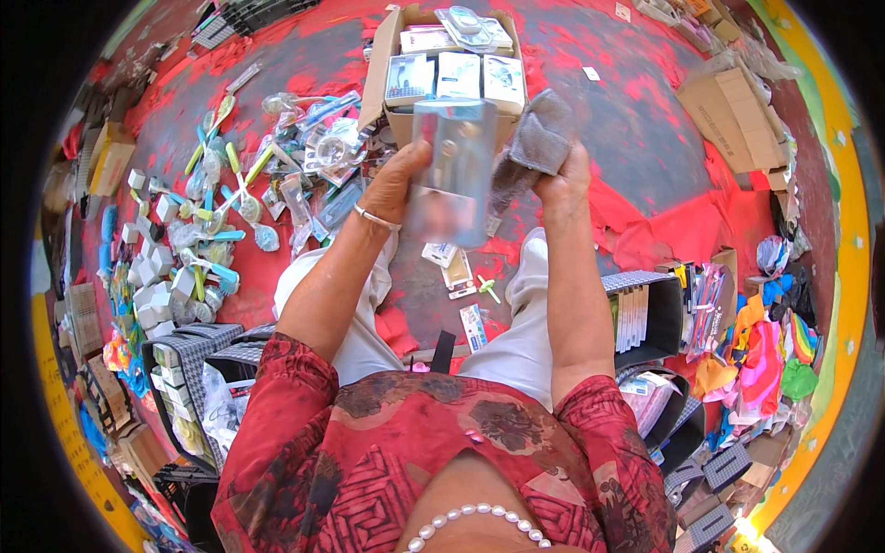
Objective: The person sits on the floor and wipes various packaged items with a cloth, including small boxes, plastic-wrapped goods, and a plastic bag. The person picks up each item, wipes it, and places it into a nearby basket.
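Grey cloth [542, 138] bunched in right hand [564, 180] | left hand [395, 184] clasps clear blister pack [454, 170] | step: wiping | next: likely steady strokes across its face

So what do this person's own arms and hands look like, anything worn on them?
Both forearms are bare. Short red sleeves with a dark floral pattern cover the upper arms. The left hand has a thin silver bangle at the wrist. The right hand shows no gloves or jewellery.
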The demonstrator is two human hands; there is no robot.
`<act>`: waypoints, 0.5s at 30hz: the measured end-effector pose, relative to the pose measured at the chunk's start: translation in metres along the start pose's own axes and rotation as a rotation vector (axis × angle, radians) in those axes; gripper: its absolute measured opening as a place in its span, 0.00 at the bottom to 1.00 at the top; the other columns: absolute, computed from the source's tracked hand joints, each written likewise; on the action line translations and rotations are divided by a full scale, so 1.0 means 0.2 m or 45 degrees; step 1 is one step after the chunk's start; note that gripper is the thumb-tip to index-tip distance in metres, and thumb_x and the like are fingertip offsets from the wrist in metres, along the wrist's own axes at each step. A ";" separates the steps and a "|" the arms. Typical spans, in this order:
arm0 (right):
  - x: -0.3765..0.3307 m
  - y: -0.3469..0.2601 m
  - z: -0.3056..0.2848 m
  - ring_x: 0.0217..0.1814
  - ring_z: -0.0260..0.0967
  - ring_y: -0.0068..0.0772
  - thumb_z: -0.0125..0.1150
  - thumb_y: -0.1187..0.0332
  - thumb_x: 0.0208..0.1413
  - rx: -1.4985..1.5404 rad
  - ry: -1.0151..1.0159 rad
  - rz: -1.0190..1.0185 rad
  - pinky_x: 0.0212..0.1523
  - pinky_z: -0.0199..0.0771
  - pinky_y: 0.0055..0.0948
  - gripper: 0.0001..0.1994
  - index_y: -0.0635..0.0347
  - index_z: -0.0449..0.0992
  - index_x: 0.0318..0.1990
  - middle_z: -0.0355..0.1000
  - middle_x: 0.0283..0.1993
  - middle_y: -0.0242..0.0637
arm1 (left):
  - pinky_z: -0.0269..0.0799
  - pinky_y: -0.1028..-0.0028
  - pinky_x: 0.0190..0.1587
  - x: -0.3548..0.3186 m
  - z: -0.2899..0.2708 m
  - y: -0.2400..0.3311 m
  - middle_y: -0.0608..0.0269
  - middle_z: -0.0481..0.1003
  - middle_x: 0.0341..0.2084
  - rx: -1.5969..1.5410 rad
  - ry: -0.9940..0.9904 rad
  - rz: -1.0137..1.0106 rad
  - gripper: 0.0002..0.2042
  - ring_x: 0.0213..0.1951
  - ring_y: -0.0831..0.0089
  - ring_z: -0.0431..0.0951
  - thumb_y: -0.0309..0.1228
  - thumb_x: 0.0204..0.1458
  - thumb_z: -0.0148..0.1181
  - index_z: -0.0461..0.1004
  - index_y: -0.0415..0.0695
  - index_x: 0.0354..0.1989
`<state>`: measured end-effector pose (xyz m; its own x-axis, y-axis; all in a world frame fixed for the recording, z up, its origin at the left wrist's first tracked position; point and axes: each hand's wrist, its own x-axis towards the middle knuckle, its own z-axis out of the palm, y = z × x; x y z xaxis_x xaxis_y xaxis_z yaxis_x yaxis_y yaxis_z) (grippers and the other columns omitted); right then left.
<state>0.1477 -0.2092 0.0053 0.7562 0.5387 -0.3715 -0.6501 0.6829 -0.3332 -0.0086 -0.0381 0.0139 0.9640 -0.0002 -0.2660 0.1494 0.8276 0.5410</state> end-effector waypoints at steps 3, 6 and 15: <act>-0.07 -0.07 0.12 0.36 0.71 0.35 0.49 0.63 0.58 -0.028 0.036 -0.234 0.38 0.74 0.39 0.11 0.60 0.71 0.39 0.72 0.38 0.36 | 0.62 0.77 0.50 0.04 -0.01 0.01 0.66 0.70 0.43 0.599 -0.059 0.352 0.22 0.45 0.78 0.69 0.35 0.47 0.62 0.65 0.40 0.50; -0.17 -0.06 0.24 0.34 0.71 0.31 0.56 0.64 0.54 -0.676 -0.038 -0.846 0.33 0.74 0.37 0.10 0.60 0.71 0.38 0.72 0.36 0.34 | 0.66 0.78 0.45 0.06 -0.02 -0.01 0.67 0.71 0.40 0.936 0.004 0.457 0.23 0.42 0.80 0.69 0.33 0.46 0.63 0.64 0.40 0.50; -0.16 0.05 0.19 0.32 0.68 0.38 0.62 0.66 0.43 -2.336 -0.244 -1.261 0.32 0.67 0.31 0.08 0.56 0.77 0.31 0.69 0.30 0.38 | 0.68 0.79 0.40 0.05 -0.02 -0.05 0.68 0.72 0.35 1.475 0.181 0.519 0.19 0.36 0.82 0.70 0.32 0.47 0.63 0.67 0.40 0.46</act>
<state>0.1197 -0.2005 0.0474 0.7333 0.4990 0.4619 0.6658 -0.3894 -0.6364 -0.0019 -0.0452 0.0028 0.9642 0.2619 0.0421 0.0205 -0.2318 0.9726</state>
